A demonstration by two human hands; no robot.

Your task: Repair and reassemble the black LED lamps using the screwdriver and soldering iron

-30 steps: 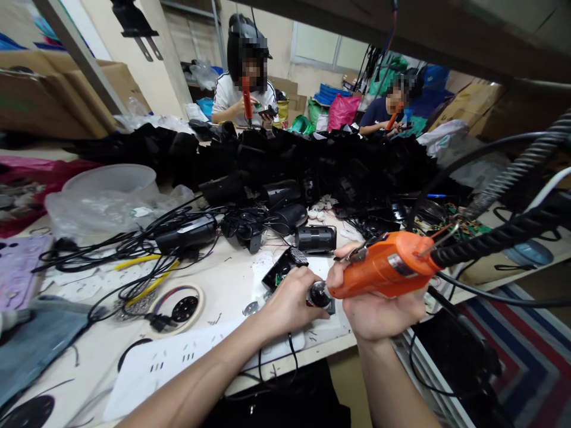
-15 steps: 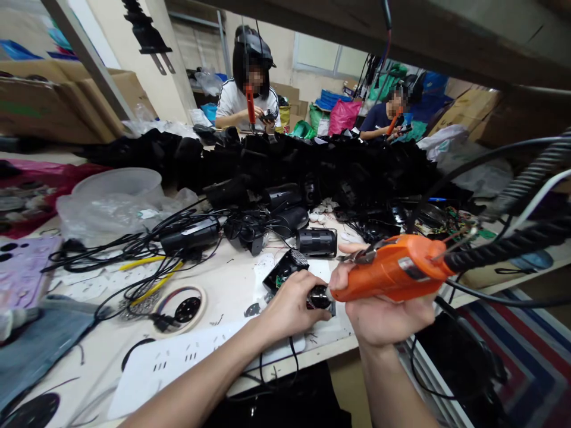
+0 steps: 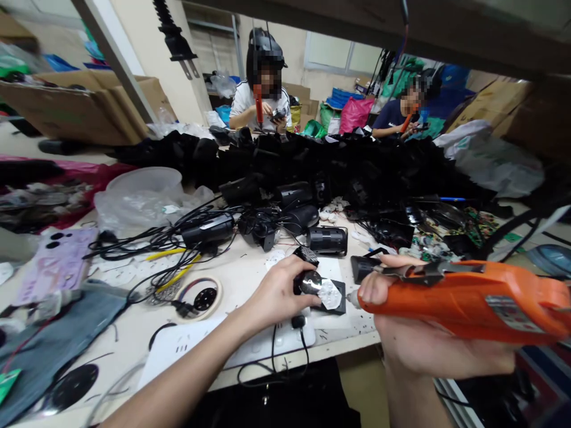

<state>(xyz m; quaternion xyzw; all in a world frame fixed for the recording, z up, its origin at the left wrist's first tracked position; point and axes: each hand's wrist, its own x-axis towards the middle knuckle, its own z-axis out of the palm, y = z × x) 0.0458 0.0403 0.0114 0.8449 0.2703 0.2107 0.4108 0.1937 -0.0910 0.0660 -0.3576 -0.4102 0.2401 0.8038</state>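
Observation:
My left hand (image 3: 277, 290) is closed around a black device housing (image 3: 341, 306) low over the bench, fingers on its dark, shiny rounded part (image 3: 311, 282). A whitish hexagonal piece (image 3: 331, 295) shows at the side facing right. My right hand (image 3: 401, 339) grips an orange electric screwdriver (image 3: 450, 303) lying level, its tip pointing left. A short gap separates that tip from the housing. Behind them lies a black cylindrical housing (image 3: 328, 240), and another black part (image 3: 362, 267) sits just beyond the screwdriver's nose.
A large heap of black housings (image 3: 294, 157) spans the back, with two people working behind it. Tangled black cables (image 3: 156, 244), a tape roll (image 3: 217, 306) and a purple phone (image 3: 53, 264) lie left. A white power strip (image 3: 173, 351) is in front; a plug (image 3: 178, 44) hangs above.
The screwdriver has drawn back to the right, off the held part, and the whitish hexagonal piece now shows. My left hand keeps its hold. The whole view has shifted a little.

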